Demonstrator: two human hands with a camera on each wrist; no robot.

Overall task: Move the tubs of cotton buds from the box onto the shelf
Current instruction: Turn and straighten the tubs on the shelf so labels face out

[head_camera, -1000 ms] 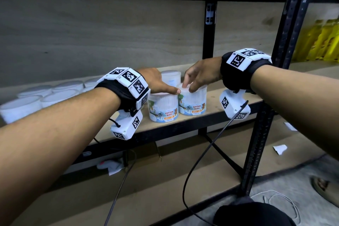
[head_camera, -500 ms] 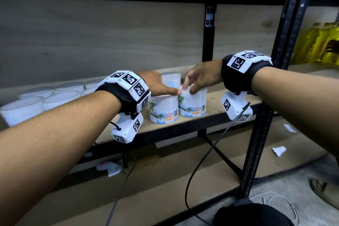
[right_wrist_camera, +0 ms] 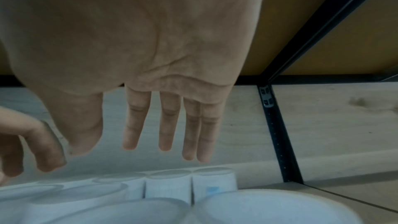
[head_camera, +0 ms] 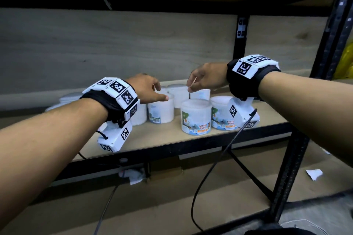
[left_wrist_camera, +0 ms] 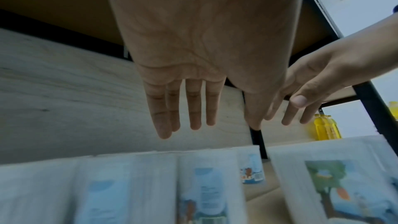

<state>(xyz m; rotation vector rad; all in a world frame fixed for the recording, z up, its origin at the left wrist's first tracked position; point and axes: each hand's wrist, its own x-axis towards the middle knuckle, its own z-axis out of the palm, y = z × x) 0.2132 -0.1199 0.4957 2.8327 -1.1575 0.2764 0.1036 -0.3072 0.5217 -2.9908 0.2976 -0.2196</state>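
Observation:
Two white tubs of cotton buds with picture labels stand side by side near the shelf's front edge, the left tub (head_camera: 196, 118) and the right tub (head_camera: 222, 113). Several more white tubs (head_camera: 161, 110) stand behind and to the left. My left hand (head_camera: 159, 91) hovers above the tubs at the back left, fingers straight (left_wrist_camera: 187, 108), holding nothing. My right hand (head_camera: 192, 84) hovers above and behind the two front tubs, fingers straight and hanging down (right_wrist_camera: 168, 125), also empty. In the right wrist view the tubs (right_wrist_camera: 168, 188) lie below the fingertips. The box is not in view.
The wooden shelf board (head_camera: 162, 137) has bare room along its front left. A black upright (head_camera: 294, 158) stands at the right, another (head_camera: 240, 40) at the back. Yellow bottles (head_camera: 345, 63) sit beyond it. Cables (head_camera: 210, 171) hang from both wrists. Paper scraps (head_camera: 314, 173) lie on the floor.
Both hands have let go of the two front tubs and lifted off them. The left hand has moved left, over the back tubs. The two tubs stay standing on the shelf.

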